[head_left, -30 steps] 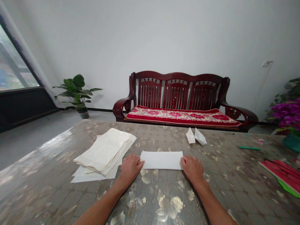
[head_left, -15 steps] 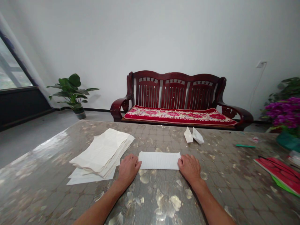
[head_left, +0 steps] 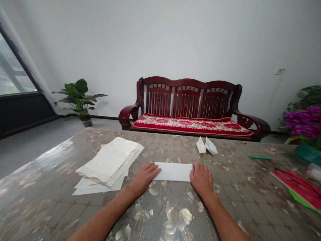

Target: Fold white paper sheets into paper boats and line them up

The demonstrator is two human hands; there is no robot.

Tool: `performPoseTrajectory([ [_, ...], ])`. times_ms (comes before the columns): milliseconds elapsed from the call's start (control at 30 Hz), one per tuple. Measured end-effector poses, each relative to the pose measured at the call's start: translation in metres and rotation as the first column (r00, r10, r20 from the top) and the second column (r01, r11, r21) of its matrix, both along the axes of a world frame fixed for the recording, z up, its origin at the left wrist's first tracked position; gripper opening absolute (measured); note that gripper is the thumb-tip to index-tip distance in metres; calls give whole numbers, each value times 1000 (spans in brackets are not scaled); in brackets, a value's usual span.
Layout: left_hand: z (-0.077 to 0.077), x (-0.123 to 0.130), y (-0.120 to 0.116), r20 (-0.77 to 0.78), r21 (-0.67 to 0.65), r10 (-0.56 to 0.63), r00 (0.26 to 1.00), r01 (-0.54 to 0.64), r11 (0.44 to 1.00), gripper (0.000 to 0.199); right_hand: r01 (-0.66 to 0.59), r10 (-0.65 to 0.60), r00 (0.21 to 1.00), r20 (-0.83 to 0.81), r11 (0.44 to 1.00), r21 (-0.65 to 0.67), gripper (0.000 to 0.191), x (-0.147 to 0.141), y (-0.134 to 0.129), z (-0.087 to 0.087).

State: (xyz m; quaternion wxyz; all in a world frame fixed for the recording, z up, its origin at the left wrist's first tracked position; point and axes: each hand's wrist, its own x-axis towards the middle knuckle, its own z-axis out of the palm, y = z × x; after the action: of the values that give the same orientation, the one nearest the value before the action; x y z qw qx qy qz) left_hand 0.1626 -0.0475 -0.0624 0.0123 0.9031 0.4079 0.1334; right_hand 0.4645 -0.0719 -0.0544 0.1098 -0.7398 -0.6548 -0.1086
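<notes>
A white lined sheet of paper (head_left: pixel 173 172), folded into a long flat strip, lies on the table in front of me. Over its left end rests my left hand (head_left: pixel 145 175), with the fingers stretched out flat on the paper. My right hand (head_left: pixel 202 178) is at the strip's right end, its fingers curled and the thumb against the short edge; the fingertips are partly hidden. Left of the strip is a stack of loose paper sheets (head_left: pixel 110 160). Beyond my right hand stand two small folded-paper shapes (head_left: pixel 200 146) with pointed tops, side by side.
The patterned table cover (head_left: pixel 170 217) spreads all around. At right lie a green pen (head_left: pixel 261 157), a red book (head_left: pixel 292 182) and eyeglasses (head_left: pixel 298 183) on it, near purple flowers (head_left: pixel 302 122). A wooden bench (head_left: pixel 185 100) stands behind the table, a potted plant (head_left: pixel 81 98) at left.
My left hand has slid right from the strip's left edge onto its top, fingers now straighter. My right hand stays at the right end, almost unmoved.
</notes>
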Motion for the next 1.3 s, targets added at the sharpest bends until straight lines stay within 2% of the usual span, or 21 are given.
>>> performPoseTrajectory([
  [67,6,1,2,-23,-42,-83,996,82,996,39,-41,41,999,16,999,35,33,0,0,0],
  [100,9,4,2,-40,-54,-80,996,78,995,36,-78,77,997,30,996,45,33,0,-1,0],
  [167,15,13,0,-94,-61,-13,995,7,998,29,-166,164,985,61,985,39,27,1,-1,0],
  [267,22,37,-4,-177,-21,164,970,-170,985,17,-246,246,966,84,969,-1,22,2,-2,0],
  [400,25,70,-4,-181,-6,288,940,-294,956,31,-256,258,962,85,966,-25,25,3,-2,0],
  [433,24,77,-3,-165,-24,282,945,-290,957,29,-259,261,961,87,965,-30,25,2,-2,-1],
  [500,18,86,-3,-105,-66,195,975,-202,977,24,-262,265,960,91,964,-40,26,2,-2,-1],
  [567,7,93,-3,-46,-82,118,992,-121,989,33,-260,264,960,97,964,-48,27,2,-2,-2],
  [733,-22,98,-6,-13,-39,189,982,-189,981,49,-252,256,961,102,966,-53,29,1,-3,-3],
  [833,-30,96,-6,-26,1,237,971,-237,972,57,-261,268,958,101,962,-78,31,3,-4,-3],
  [1000,-28,86,-10,-34,-1,316,948,-316,949,62,-289,308,945,115,945,-152,35,8,-8,1],
  [1167,-22,81,-16,-47,-24,371,927,-372,928,63,-261,284,956,71,937,-233,34,-1,-5,24],
  [1233,-20,81,-17,-55,-28,384,922,-386,922,63,-259,265,964,-9,936,-237,33,-16,-1,32],
  [1300,-18,83,-18,-63,-34,397,916,-399,916,62,-327,296,932,-208,935,-136,37,-38,5,33],
])
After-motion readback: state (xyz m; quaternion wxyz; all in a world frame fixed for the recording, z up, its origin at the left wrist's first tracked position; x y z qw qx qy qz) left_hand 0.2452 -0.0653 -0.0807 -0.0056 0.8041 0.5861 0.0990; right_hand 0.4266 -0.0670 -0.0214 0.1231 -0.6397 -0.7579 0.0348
